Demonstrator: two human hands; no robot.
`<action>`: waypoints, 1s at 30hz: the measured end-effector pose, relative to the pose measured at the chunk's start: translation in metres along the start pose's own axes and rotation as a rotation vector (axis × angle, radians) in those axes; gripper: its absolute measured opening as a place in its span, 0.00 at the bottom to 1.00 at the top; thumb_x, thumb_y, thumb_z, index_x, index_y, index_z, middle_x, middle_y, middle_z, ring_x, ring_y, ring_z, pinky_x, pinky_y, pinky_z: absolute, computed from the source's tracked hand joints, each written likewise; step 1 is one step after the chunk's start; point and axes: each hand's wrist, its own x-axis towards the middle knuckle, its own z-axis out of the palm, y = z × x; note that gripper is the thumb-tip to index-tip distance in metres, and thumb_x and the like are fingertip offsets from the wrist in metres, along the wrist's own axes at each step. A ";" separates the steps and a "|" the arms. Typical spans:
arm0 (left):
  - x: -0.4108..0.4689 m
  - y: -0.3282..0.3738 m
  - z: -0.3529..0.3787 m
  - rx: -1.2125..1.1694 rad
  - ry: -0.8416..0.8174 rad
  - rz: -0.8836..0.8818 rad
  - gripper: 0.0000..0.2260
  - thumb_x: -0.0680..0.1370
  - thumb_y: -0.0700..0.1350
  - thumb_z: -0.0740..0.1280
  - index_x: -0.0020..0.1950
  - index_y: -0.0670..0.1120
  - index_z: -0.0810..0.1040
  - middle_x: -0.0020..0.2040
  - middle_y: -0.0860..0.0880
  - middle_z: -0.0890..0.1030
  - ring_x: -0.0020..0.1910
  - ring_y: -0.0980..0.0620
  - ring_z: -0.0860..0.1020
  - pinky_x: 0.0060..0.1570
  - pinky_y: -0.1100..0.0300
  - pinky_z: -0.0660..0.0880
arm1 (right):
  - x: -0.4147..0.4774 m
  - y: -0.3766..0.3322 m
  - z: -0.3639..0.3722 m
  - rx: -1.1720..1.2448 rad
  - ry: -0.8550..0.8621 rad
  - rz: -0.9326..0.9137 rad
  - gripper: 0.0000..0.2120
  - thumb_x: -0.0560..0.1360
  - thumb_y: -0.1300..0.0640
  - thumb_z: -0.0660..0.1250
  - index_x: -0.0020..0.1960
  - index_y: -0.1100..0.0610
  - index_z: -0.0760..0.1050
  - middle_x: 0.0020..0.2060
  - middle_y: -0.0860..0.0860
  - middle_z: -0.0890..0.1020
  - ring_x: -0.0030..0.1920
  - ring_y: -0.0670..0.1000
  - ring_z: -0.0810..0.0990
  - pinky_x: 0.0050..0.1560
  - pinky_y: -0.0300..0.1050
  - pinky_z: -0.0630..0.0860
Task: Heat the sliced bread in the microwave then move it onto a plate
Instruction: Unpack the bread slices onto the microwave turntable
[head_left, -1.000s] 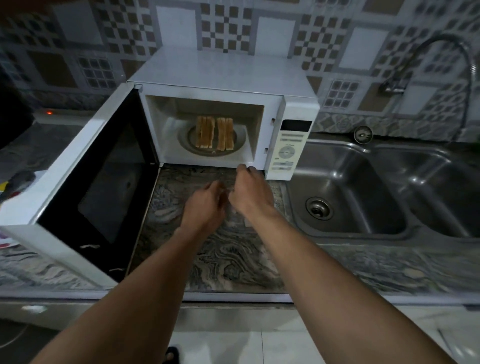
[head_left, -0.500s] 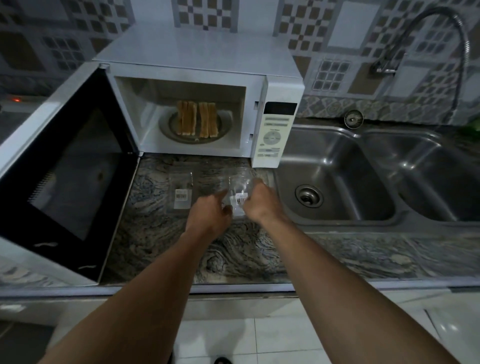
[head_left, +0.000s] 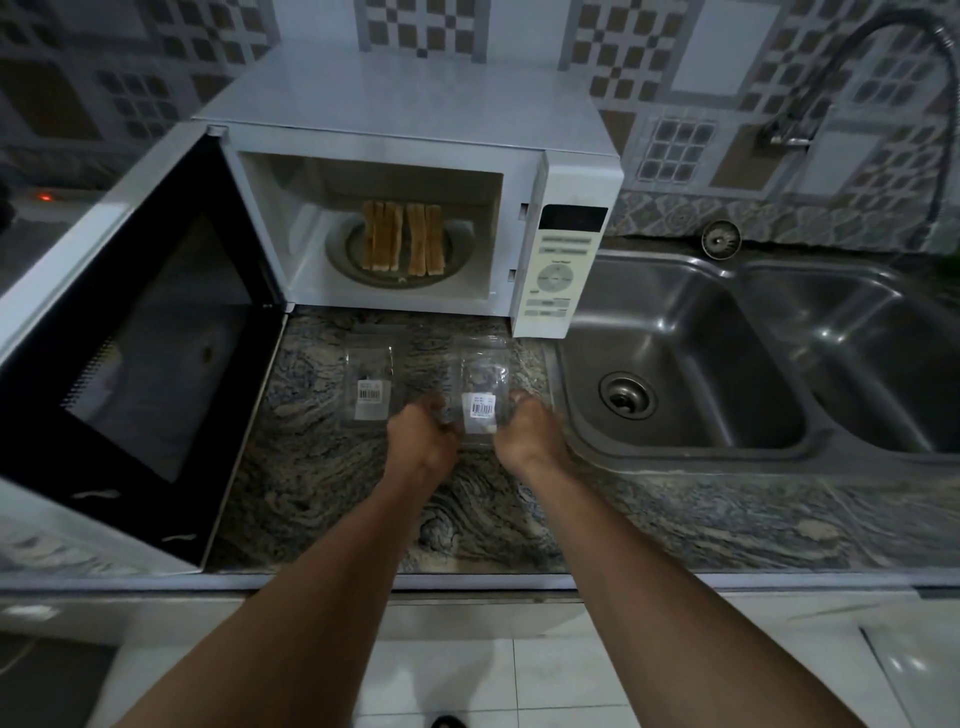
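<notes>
Clear plastic — two see-through, plate-like trays with barcode stickers — lies on the marbled countertop (head_left: 322, 499) just near of the microwave (head_left: 410, 171). Reading left to right: the microwave door (head_left: 135, 332) stands swung wide to the far left; the left tray (head_left: 370, 387) rests alone on the stone, untouched; my left hand (head_left: 422, 448) closes on the left edge of the right tray (head_left: 480, 400); my right hand (head_left: 530, 434) closes on its right edge; beyond lies the steel sink (head_left: 685, 364).

Both hands are curled narrow around that one tray. I cannot tell whether it is lifted or resting on the stone.

The sliced bread (head_left: 402, 239) sits on the turntable (head_left: 405, 280) inside the open cavity, far of the hands and slightly left of the held tray. The slices stand on edge in two groups, their long axis running near-to-far, that is, pointing toward me.

I judge the coming move turns on this line: bread straight ahead and up, cavity mouth unobstructed. The left hand is marginally nearer the slices, so it would reach in — the right could keep the tray.
</notes>
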 end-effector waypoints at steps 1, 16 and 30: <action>0.000 0.000 0.000 -0.004 0.007 -0.009 0.15 0.73 0.38 0.72 0.60 0.44 0.79 0.52 0.43 0.84 0.46 0.45 0.83 0.48 0.50 0.83 | 0.001 0.001 0.001 0.011 -0.002 0.010 0.21 0.75 0.64 0.69 0.67 0.52 0.75 0.59 0.55 0.83 0.59 0.58 0.81 0.60 0.49 0.78; -0.008 0.001 -0.002 -0.072 0.000 -0.095 0.07 0.71 0.39 0.68 0.41 0.43 0.86 0.36 0.46 0.85 0.38 0.48 0.84 0.41 0.53 0.83 | 0.003 0.001 0.006 0.084 0.019 0.054 0.22 0.74 0.59 0.74 0.67 0.51 0.76 0.59 0.53 0.83 0.58 0.55 0.82 0.55 0.40 0.75; -0.005 0.012 -0.003 -0.434 -0.026 -0.360 0.05 0.74 0.35 0.67 0.40 0.35 0.82 0.36 0.39 0.84 0.36 0.43 0.84 0.42 0.46 0.83 | 0.010 0.005 0.005 0.069 0.008 0.182 0.04 0.74 0.60 0.72 0.44 0.60 0.78 0.42 0.57 0.81 0.46 0.57 0.83 0.37 0.40 0.68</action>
